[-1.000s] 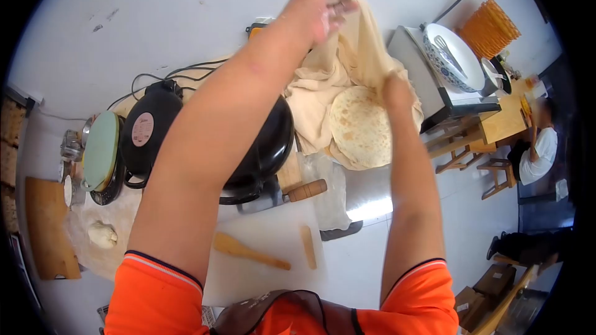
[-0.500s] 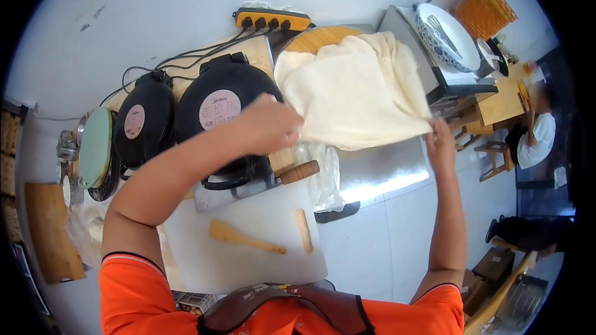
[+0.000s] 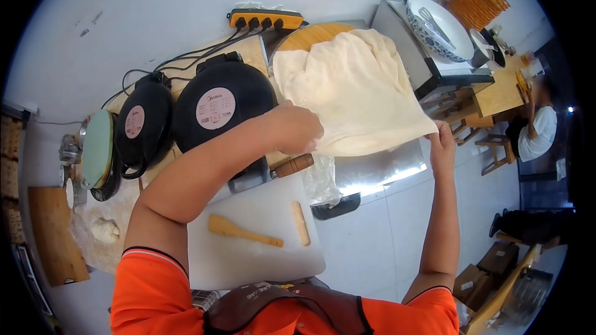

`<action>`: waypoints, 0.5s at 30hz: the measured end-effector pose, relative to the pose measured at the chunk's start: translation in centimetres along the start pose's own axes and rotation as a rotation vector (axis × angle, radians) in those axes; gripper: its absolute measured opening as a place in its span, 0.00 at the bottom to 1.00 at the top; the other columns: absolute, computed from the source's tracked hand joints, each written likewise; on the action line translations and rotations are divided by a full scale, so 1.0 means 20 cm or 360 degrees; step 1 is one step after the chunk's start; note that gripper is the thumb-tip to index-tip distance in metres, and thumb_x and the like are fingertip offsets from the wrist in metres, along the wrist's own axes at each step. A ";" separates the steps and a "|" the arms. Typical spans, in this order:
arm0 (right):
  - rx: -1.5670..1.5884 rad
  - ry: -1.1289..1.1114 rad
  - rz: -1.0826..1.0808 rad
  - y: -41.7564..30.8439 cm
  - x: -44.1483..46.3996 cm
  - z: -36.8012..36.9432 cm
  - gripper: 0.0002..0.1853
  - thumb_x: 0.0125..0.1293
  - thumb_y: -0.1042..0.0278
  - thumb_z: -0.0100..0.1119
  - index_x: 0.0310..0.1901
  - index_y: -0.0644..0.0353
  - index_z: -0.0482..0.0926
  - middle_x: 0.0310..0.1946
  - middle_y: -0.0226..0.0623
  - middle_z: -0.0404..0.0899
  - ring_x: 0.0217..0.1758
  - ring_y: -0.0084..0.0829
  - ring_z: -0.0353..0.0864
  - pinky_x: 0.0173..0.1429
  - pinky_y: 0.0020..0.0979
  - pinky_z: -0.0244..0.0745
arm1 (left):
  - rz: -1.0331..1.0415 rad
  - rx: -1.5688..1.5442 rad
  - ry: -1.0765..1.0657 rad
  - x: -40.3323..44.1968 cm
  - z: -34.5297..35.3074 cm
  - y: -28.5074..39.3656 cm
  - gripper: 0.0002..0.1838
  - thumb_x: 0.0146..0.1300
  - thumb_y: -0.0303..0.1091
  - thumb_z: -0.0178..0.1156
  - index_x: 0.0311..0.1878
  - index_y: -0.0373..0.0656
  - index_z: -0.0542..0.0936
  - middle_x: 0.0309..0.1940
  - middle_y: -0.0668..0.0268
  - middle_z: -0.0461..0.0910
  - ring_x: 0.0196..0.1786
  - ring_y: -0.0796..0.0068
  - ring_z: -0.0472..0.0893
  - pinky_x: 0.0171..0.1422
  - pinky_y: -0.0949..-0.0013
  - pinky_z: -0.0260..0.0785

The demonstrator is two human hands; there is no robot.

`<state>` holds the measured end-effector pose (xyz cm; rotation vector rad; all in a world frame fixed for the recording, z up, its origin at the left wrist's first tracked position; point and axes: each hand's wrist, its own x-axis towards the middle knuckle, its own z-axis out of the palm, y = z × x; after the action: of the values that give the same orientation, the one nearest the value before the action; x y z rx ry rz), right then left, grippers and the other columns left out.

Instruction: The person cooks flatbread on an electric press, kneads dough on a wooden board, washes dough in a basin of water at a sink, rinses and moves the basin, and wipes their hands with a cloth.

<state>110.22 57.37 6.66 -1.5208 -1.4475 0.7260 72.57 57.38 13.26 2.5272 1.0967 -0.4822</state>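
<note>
A large cream-coloured cloth (image 3: 360, 93) is draped over a round wooden board (image 3: 313, 36), whose far rim shows. My left hand (image 3: 297, 129) is closed at the cloth's near left edge, its fingertips partly hidden. At the near right corner, my right hand (image 3: 442, 142) pinches the cloth, pulling that edge taut above a metal surface (image 3: 385, 170). What lies under the cloth is hidden. Below my left forearm is a white cutting board (image 3: 254, 260) with a wooden spatula (image 3: 242, 231) on it. A wooden-handled knife (image 3: 292, 166) lies at the board's far edge.
Two black electric griddles (image 3: 226, 96) stand on the left, near a pale green lid (image 3: 98, 149) and a dough lump (image 3: 105, 230). A power strip (image 3: 266, 19) sits behind. A patterned bowl (image 3: 437, 31) rests at right. Another person (image 3: 537, 130) sits farther right.
Both hands have drawn the cloth's near edge slightly toward me and to the right. The cloth now lies smoother, with fewer folds on its right side. My view has shifted slightly.
</note>
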 end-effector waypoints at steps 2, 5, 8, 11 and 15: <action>-0.0381 -0.0239 -0.0209 -0.01 -0.03 0.01 0.12 0.66 0.74 0.55 0.49 0.68 0.77 0.47 0.44 0.79 0.43 0.32 0.82 0.52 0.30 0.76 | 0.0071 0.0051 -0.0130 -0.01 -0.01 0.06 0.14 0.61 0.44 0.57 0.39 0.47 0.85 0.39 0.61 0.82 0.47 0.61 0.82 0.56 0.51 0.65; -0.0711 -0.0683 -0.0221 0.07 -0.08 0.03 0.21 0.63 0.73 0.57 0.59 0.66 0.75 0.61 0.51 0.73 0.57 0.44 0.79 0.61 0.35 0.74 | -0.0226 0.0129 -0.0441 -0.01 -0.03 0.11 0.15 0.62 0.46 0.56 0.41 0.48 0.85 0.43 0.63 0.83 0.49 0.62 0.82 0.56 0.51 0.64; -0.0783 -0.0697 -0.0015 0.09 -0.12 0.08 0.24 0.64 0.69 0.59 0.61 0.63 0.74 0.64 0.53 0.71 0.67 0.48 0.71 0.67 0.41 0.70 | -0.0370 0.0180 -0.0219 -0.01 0.00 0.10 0.17 0.63 0.48 0.56 0.45 0.48 0.85 0.48 0.62 0.82 0.55 0.61 0.80 0.63 0.49 0.62; -0.0964 -0.0336 -0.0331 0.10 -0.16 0.20 0.23 0.65 0.64 0.60 0.60 0.63 0.76 0.65 0.53 0.70 0.69 0.50 0.68 0.70 0.41 0.67 | -0.0297 0.0161 0.0349 0.02 0.10 0.10 0.19 0.64 0.49 0.57 0.48 0.47 0.84 0.54 0.61 0.80 0.61 0.60 0.77 0.70 0.45 0.58; -0.1151 -0.0736 -0.0371 0.23 -0.18 0.31 0.29 0.66 0.58 0.60 0.65 0.63 0.71 0.68 0.53 0.66 0.70 0.51 0.66 0.73 0.42 0.63 | -0.0356 0.0009 -0.0045 0.12 0.20 0.15 0.23 0.64 0.48 0.58 0.58 0.47 0.79 0.59 0.58 0.76 0.65 0.59 0.74 0.74 0.43 0.54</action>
<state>106.31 55.44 -0.81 -1.7193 -2.3745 0.4379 75.64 55.18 9.32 2.4059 1.3762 -0.5780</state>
